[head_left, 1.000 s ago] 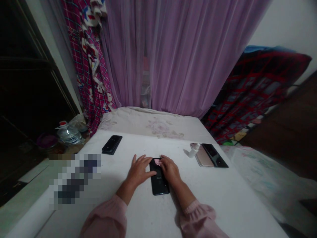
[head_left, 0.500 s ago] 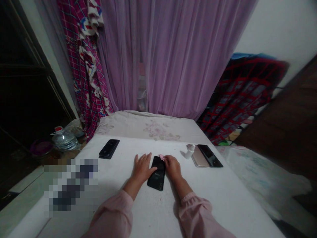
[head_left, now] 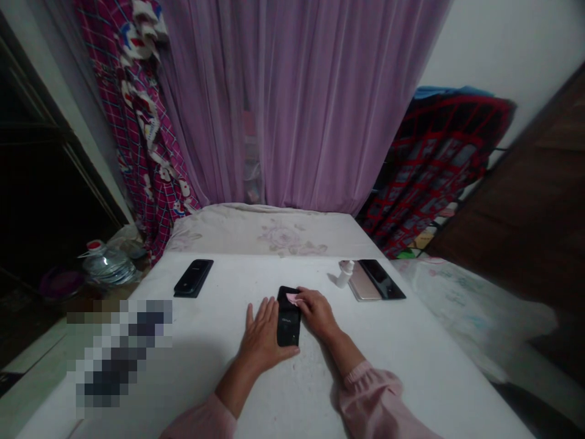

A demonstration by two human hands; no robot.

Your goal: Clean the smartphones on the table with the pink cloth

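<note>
A black smartphone (head_left: 288, 327) lies face-down on the white surface (head_left: 205, 323), its back showing. My right hand (head_left: 317, 314) rests on its upper right part, pinching a small pink cloth (head_left: 294, 299) against the phone. My left hand (head_left: 264, 335) lies flat with its fingers spread, its edge against the phone's lower left side. The hands hide part of the phone.
Another black phone (head_left: 193, 278) lies at the left. At the right stand a small white bottle (head_left: 345, 274), a gold phone (head_left: 363, 283) and a black phone (head_left: 381, 279). A floral cushion (head_left: 269, 235) lies behind them, before a purple curtain (head_left: 301, 110). A blurred patch covers the near left.
The phone has turned from tilted to nearly straight. My left hand has slid down its side, and my right hand has moved onto it with the cloth. The view has shifted slightly.
</note>
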